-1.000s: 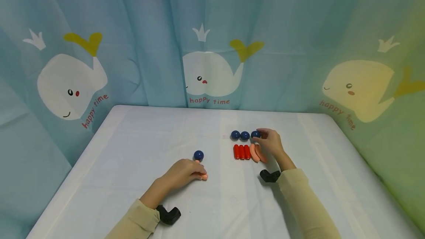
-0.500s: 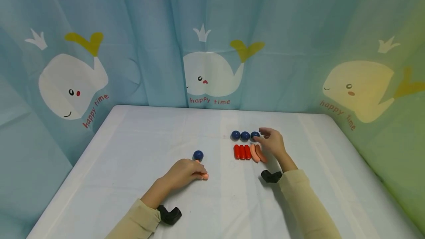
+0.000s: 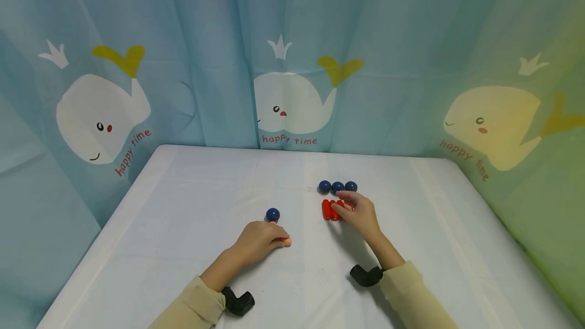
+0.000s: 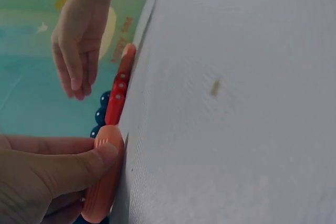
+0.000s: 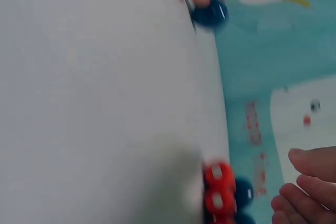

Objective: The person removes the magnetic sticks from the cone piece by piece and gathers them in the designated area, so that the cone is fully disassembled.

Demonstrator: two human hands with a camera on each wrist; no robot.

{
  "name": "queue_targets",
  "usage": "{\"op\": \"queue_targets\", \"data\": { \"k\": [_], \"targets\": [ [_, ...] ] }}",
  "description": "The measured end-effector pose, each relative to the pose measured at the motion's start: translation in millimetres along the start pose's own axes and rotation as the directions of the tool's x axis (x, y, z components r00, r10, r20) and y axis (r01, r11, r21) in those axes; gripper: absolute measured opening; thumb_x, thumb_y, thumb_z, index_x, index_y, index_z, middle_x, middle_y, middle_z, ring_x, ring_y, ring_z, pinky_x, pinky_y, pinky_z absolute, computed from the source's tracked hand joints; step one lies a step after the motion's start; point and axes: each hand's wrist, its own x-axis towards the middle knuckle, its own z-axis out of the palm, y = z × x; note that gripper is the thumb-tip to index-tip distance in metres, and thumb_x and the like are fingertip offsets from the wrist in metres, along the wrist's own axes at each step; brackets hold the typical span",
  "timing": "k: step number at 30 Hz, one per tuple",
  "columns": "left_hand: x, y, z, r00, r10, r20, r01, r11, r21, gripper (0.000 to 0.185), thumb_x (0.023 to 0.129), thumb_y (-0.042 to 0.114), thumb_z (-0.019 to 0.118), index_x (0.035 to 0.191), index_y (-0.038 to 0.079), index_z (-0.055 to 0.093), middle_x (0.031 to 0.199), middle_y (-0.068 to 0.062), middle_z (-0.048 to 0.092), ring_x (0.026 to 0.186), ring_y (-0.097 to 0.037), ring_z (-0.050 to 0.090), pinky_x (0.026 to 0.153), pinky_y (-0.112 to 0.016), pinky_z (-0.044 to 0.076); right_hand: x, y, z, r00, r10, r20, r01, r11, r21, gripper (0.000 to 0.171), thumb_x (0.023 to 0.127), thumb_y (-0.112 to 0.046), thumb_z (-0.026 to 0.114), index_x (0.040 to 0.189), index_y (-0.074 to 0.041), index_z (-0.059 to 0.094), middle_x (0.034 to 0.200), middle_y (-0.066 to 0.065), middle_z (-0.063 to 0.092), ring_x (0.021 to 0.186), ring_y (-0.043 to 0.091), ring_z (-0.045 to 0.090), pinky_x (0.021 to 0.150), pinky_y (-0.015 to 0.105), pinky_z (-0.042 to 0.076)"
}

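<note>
My left hand (image 3: 258, 240) pinches a pink toy sausage (image 4: 105, 184) between thumb and fingers, low over the table. Just beyond it sits a single blue ball (image 3: 272, 215). My right hand (image 3: 361, 216) hovers with its fingers loosely extended and nothing between them. In the head view it overlaps a row of short red sausages (image 3: 326, 209) and hides the pink-orange sausages to their right. One of those pink-orange sausages (image 4: 126, 59) shows in the left wrist view. Behind the red row, three blue balls (image 3: 324, 187) stand in a line.
The table is spread with a white cloth (image 3: 205, 187). Around its back and sides hangs a blue-green curtain (image 3: 210, 65) printed with whales. A black wrist mount (image 3: 365, 275) sits under the right wrist, another black mount (image 3: 239, 302) under the left.
My right hand has left the rightmost blue ball and come left and nearer, over the red sausages. The left hand, still pinching its sausage, has shifted slightly right.
</note>
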Motion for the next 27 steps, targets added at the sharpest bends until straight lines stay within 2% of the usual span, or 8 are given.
{"op": "queue_targets", "data": {
  "k": [2, 6, 11, 15, 18, 22, 24, 27],
  "targets": [
    [-0.1, 1.1, 1.1, 1.000, -0.016, -0.005, 0.016, 1.000, 0.012, 0.012, 0.086, 0.027, 0.063, 0.089, 0.019, 0.072, 0.091, 0.009, 0.068, 0.083, -0.007, 0.063, 0.067, -0.021, 0.049, -7.3, -3.8, 7.0, 0.999, -0.041, 0.034, 0.041, 0.999, 0.006, 0.034, 0.076, -0.004, 0.074, 0.107, 0.006, 0.064, 0.103, 0.019, 0.064, 0.095, 0.032, 0.060, 0.083, 0.043, 0.048],
    [0.1, 3.7, 4.0, 0.999, -0.032, -0.039, 0.034, 0.998, 0.046, 0.012, 0.085, 0.027, 0.065, 0.088, 0.018, 0.072, 0.087, 0.009, 0.067, 0.079, -0.007, 0.063, 0.064, -0.022, 0.049, -17.4, -9.6, 19.2, 0.995, -0.068, 0.066, 0.065, 0.997, 0.041, 0.031, 0.074, -0.003, 0.076, 0.103, 0.005, 0.066, 0.098, 0.017, 0.066, 0.090, 0.030, 0.063, 0.079, 0.040, 0.051],
    [2.6, 10.4, 8.9, 0.995, -0.044, -0.090, 0.050, 0.996, 0.069, 0.012, 0.083, 0.027, 0.067, 0.086, 0.016, 0.071, 0.082, 0.008, 0.067, 0.074, -0.009, 0.063, 0.059, -0.025, 0.049, -26.3, -17.2, 33.1, 0.982, -0.145, 0.123, 0.137, 0.988, 0.067, 0.030, 0.073, -0.002, 0.076, 0.100, 0.006, 0.065, 0.097, 0.017, 0.066, 0.090, 0.030, 0.063, 0.080, 0.040, 0.050],
    [4.7, 13.5, 9.1, 0.983, -0.136, -0.126, 0.139, 0.990, 0.018, 0.018, 0.082, 0.025, 0.069, 0.094, 0.013, 0.072, 0.089, 0.005, 0.069, 0.080, -0.012, 0.064, 0.065, -0.029, 0.051, -30.7, -22.2, 44.2, 0.952, -0.209, 0.225, 0.198, 0.978, 0.071, 0.033, 0.073, -0.006, 0.077, 0.102, 0.005, 0.065, 0.099, 0.013, 0.066, 0.093, 0.027, 0.062, 0.083, 0.039, 0.049],
    [5.5, 11.9, 5.4, 0.950, -0.249, -0.188, 0.241, 0.968, -0.065, 0.024, 0.079, 0.021, 0.072, 0.101, 0.010, 0.071, 0.093, 0.000, 0.069, 0.082, -0.014, 0.064, 0.069, -0.032, 0.052, -32.7, -25.0, 51.1, 0.923, -0.232, 0.306, 0.217, 0.973, 0.081, 0.036, 0.073, -0.010, 0.078, 0.104, 0.003, 0.065, 0.102, 0.010, 0.065, 0.094, 0.024, 0.061, 0.083, 0.036, 0.049],
    [5.0, 4.4, 0.3, 0.888, -0.389, -0.245, 0.358, 0.920, -0.161, 0.035, 0.077, 0.018, 0.075, 0.109, 0.005, 0.068, 0.102, -0.007, 0.067, 0.092, -0.021, 0.063, 0.076, -0.036, 0.051, -34.1, -29.3, 58.9, 0.892, -0.267, 0.365, 0.257, 0.963, 0.076, 0.038, 0.073, -0.012, 0.078, 0.105, 0.002, 0.065, 0.102, 0.009, 0.065, 0.094, 0.022, 0.061, 0.083, 0.035, 0.049],
    [4.6, -0.3, -0.9, 0.858, -0.456, -0.236, 0.417, 0.887, -0.198, 0.039, 0.079, 0.020, 0.074, 0.113, 0.004, 0.066, 0.109, -0.010, 0.065, 0.100, -0.025, 0.060, 0.082, -0.039, 0.049, -34.7, -32.0, 62.5, 0.882, -0.284, 0.376, 0.279, 0.958, 0.068, 0.037, 0.073, -0.012, 0.078, 0.104, 0.002, 0.066, 0.100, 0.009, 0.065, 0.092, 0.022, 0.061, 0.082, 0.035, 0.050],
    [4.1, -6.5, -1.2, 0.820, -0.541, -0.187, 0.492, 0.833, -0.252, 0.042, 0.081, 0.023, 0.072, 0.116, 0.003, 0.063, 0.113, -0.013, 0.063, 0.105, -0.029, 0.057, 0.086, -0.043, 0.046, -35.4, -34.0, 69.4, 0.871, -0.308, 0.383, 0.314, 0.948, 0.050, 0.035, 0.073, -0.012, 0.079, 0.102, 0.003, 0.066, 0.097, 0.009, 0.066, 0.090, 0.021, 0.061, 0.080, 0.034, 0.050]
  ]
}}
